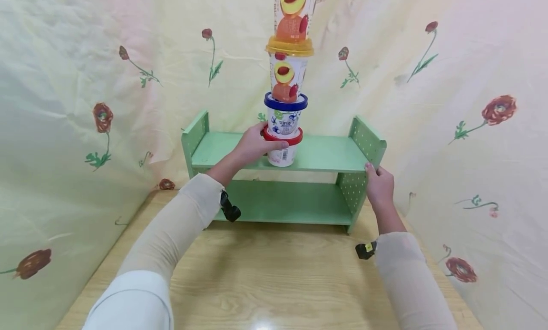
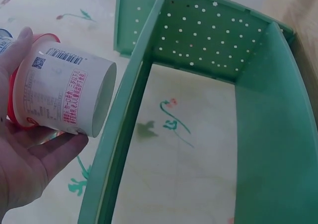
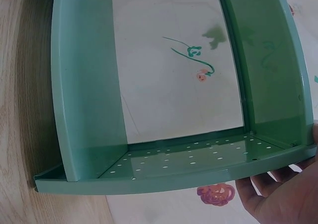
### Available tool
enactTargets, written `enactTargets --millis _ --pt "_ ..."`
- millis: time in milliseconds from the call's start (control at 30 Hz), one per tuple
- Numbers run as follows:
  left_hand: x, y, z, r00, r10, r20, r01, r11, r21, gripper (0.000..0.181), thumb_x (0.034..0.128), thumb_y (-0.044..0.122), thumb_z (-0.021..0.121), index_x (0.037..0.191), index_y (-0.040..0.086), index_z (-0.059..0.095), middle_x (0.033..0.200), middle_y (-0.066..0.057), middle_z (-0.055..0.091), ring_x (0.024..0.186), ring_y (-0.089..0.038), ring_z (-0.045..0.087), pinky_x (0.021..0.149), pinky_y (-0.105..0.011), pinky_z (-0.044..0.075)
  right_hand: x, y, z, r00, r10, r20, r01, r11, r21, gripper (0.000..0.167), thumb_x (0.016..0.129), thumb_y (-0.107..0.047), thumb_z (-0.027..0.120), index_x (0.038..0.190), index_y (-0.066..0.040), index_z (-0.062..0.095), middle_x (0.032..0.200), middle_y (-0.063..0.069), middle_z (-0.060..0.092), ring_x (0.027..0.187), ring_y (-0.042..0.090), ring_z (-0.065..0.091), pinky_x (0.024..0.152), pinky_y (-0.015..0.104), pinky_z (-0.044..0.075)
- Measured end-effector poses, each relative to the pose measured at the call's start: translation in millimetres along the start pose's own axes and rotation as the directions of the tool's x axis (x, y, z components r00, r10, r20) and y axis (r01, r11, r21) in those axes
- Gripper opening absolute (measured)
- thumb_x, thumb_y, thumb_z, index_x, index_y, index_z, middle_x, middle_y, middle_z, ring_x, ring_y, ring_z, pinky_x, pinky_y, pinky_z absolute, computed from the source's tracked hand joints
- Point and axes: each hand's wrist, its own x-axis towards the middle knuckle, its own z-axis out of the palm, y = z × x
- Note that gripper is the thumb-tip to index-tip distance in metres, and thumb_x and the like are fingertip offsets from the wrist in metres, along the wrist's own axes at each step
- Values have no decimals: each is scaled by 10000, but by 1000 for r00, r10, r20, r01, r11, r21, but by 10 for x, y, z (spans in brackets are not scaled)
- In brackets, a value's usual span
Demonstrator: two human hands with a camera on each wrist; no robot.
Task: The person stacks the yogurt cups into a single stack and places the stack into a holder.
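Several paper cups rise in one upright stack, its top cut off by the head view's upper edge. At the bottom, my left hand (image 1: pixel 252 144) grips a white red-lidded cup (image 1: pixel 281 155), thumb and fingers round it. Above it come a blue-lidded cup (image 1: pixel 283 120), a yellow-lidded cup (image 1: pixel 286 75) with peach pictures and another peach-printed cup (image 1: pixel 293 16). The bottom cup is at the front edge of the green rack's (image 1: pixel 329 151) upper shelf; a narrow gap shows between them in the left wrist view. My right hand (image 1: pixel 380 185) holds the rack's right side panel (image 3: pixel 174 159).
The two-tier rack stands on a wooden table (image 1: pixel 274 273), its lower shelf (image 1: pixel 282 201) close above the tabletop. Dotted side panels stick up past the upper shelf at both ends. Flower-patterned cloth (image 1: pixel 180 82) hangs behind and on both sides.
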Motion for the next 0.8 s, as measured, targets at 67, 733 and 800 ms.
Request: enactTargets --millis 67,733,800 --pt "32 -28 -1 1000 -13 -1 13 1000 7 780 817 422 838 1466 189 474 1343 17 595 1195 -192 572 949 -402 532 2 15 2 1000 7 2 -7 1000 -5 631 1060 -482 414 1496 -25 436 1498 217 459 1399 381 415 1148 517 321" --pt "274 -171 -54 997 -80 -16 80 997 8 815 818 462 824 1491 202 444 1390 2 560 1216 -204 549 959 -408 527 19 25 6 1000 -10 2 10 1000 -13 649 1058 -497 407 1496 -19 441 1507 198 456 1407 367 406 1141 523 331" --pt "294 -172 -47 996 -86 -13 86 996 15 816 822 462 820 1495 205 437 1397 2 555 1222 -205 542 963 -409 524 14 31 2 1000 -12 2 12 1000 -10 643 1060 -489 407 1494 -16 444 1503 199 461 1405 365 410 1139 522 334"
